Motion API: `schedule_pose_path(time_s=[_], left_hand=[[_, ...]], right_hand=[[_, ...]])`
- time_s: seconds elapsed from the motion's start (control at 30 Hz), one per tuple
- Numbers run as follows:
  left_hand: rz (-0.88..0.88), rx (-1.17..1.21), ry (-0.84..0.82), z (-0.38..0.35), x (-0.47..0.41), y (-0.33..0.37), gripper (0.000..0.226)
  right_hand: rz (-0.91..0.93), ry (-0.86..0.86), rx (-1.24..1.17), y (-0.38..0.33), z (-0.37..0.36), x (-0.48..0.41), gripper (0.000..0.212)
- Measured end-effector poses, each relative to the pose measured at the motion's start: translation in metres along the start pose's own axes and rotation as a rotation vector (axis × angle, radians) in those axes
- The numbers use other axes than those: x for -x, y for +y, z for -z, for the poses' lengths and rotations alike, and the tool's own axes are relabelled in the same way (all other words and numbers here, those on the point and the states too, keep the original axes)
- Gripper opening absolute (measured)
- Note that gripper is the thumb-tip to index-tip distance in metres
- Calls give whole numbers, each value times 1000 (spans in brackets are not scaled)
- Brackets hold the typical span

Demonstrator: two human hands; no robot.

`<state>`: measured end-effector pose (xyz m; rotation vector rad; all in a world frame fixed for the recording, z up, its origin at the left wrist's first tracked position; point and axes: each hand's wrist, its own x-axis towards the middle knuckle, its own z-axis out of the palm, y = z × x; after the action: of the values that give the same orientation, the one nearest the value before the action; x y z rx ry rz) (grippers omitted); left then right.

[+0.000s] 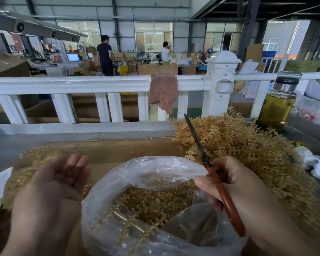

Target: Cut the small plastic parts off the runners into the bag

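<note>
Plastic bag [155, 169]: clear, mouth gaping wide between the two hands, far rim folded up in a soft flap and slumping toward the right hand.
Cut parts [155, 200]: tan bits heaped deep inside the bag, with one branched runner piece [126, 222] lying against its near wall.
Left hand [50, 185]: just left of the bag, palm up, fingers straight and relaxed, grasping nothing. It floats above a low tan tangle [26, 172], too blurred to make out.
Right hand [235, 183]: at the bag's right rim, fingers wrapped round the scissors' handle, thumb reaching over the plastic edge.
Scissors [213, 175]: red-brown handles, dark blades together, tip pointing up and away beyond the bag.
Uncut runners [238, 145]: a big bristling tan pile right of the bag, crowding that side right up to the hand.
Cardboard box [118, 150]: its brown far wall runs just behind the bag, with a free strip of cardboard between wall and rim.
Grey tabletop [63, 143]: beyond the box, speckled with stray bits.
White railing [81, 84]: well behind the bag, closing off the far edge; a pink cloth [163, 91] hangs over its top rail.
Glass bottle [277, 104]: far right behind the runner pile, yellowish liquid inside, any label too dark to read.
Lit screen [73, 57]: far beyond the railing, too small to read.
</note>
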<state>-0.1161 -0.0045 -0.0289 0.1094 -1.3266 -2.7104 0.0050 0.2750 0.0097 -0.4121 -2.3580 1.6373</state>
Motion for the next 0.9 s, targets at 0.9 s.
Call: schedule_pose_path(time_s=[0.9], left_hand=[[-363,-847,-289,-42,59,-25,23]], right_hand=[[743,177,673,6,-15,20,28]])
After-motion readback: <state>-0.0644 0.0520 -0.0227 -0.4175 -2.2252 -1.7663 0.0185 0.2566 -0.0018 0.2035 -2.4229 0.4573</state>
